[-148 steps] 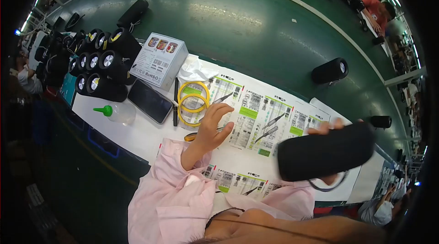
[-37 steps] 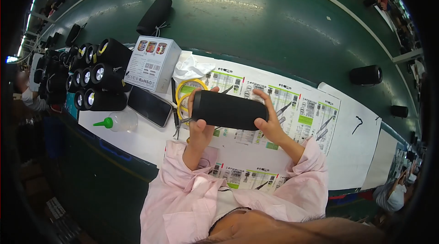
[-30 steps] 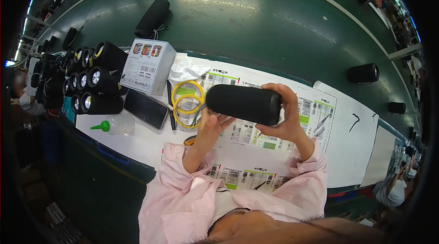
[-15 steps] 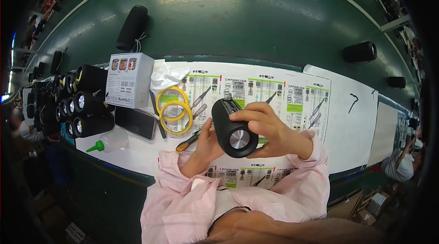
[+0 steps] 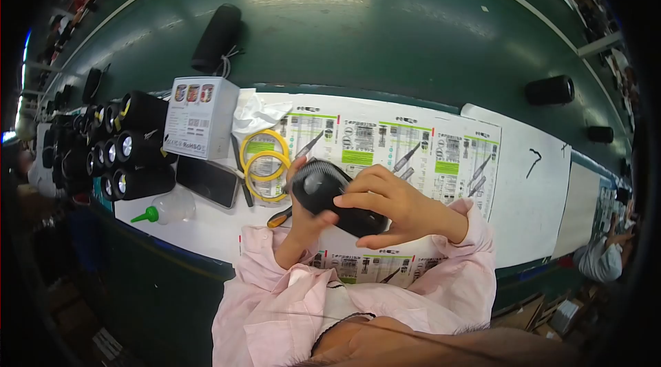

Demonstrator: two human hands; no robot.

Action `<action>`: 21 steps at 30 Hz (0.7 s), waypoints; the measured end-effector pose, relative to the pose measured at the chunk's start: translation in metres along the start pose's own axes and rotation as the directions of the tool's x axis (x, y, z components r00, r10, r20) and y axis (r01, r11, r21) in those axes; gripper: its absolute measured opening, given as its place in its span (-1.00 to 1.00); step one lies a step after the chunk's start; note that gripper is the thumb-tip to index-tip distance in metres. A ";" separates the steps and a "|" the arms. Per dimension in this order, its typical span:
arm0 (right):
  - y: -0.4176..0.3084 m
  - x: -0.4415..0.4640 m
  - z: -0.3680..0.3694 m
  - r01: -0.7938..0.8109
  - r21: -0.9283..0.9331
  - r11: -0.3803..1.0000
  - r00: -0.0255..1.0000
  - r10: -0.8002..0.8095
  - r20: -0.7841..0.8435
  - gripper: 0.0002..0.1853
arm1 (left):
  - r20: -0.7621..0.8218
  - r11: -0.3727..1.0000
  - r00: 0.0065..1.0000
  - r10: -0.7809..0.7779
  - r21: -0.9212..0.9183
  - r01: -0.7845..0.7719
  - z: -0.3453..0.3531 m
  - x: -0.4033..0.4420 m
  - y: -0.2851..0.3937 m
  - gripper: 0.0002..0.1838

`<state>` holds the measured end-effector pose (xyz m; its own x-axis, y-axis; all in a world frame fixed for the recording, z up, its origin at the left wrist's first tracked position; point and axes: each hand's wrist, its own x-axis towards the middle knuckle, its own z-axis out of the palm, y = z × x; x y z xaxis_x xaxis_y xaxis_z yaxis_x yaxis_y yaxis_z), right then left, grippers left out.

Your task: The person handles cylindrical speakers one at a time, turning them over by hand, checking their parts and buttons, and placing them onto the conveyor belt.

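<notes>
A black cylindrical speaker (image 5: 329,191) is held between both hands above the printed sheets (image 5: 358,140), one end tilted up toward the camera. My left hand (image 5: 303,219) wraps round its left end, fingers behind and thumb in front. My right hand (image 5: 396,208) grips the speaker from the right, with its fingers bent over the body. Just left of my left hand, an orange and black handled tool (image 5: 279,218) lies partly hidden. Two yellow tape rings (image 5: 267,166) overlap beyond it.
On the left are stacked speakers (image 5: 141,149), a white box (image 5: 200,119), a phone (image 5: 206,182), a black pen (image 5: 246,191), a green-capped bottle (image 5: 169,207) and white cloth (image 5: 260,116). More speakers (image 5: 549,90) stand on the green surface (image 5: 358,29). A co-worker (image 5: 602,253) sits far right.
Over these seconds the speaker came from the right to the middle and turned several ways. Since half a second ago its silver end has turned out of view, and my left hand has closed round it.
</notes>
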<state>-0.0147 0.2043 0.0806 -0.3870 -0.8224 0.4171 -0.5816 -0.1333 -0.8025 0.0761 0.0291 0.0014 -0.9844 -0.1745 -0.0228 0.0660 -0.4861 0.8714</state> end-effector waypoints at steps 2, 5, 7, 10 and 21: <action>-0.001 0.003 0.005 0.022 -0.123 0.992 0.998 -0.029 -0.051 -0.31 | 0.097 0.949 0.975 0.202 0.226 -0.219 -0.003 0.000 0.003 0.18; -0.002 0.007 0.009 0.058 -0.222 0.973 0.995 -0.073 -0.062 -0.30 | 0.181 0.901 0.924 0.337 0.223 -0.372 0.001 0.000 0.007 0.16; -0.003 0.009 0.011 0.007 -0.348 0.938 0.996 -0.037 -0.080 -0.29 | 0.193 0.853 0.903 0.385 0.300 -0.428 0.003 0.001 0.012 0.15; -0.006 0.006 0.010 -0.117 -0.501 0.857 0.993 0.087 -0.082 -0.25 | 0.285 0.678 0.822 0.493 0.467 -0.568 0.002 0.001 0.017 0.12; 0.010 -0.007 0.014 -0.347 -0.253 0.903 0.934 0.309 -0.179 -0.24 | 0.363 0.467 0.741 0.565 0.600 -0.649 -0.012 0.008 0.024 0.01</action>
<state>-0.0078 0.2012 0.0640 -0.6692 -0.7104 0.2179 -0.5719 0.3052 -0.7614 0.0719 0.0053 0.0162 -0.7517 -0.0931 0.6529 0.5722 0.4002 0.7158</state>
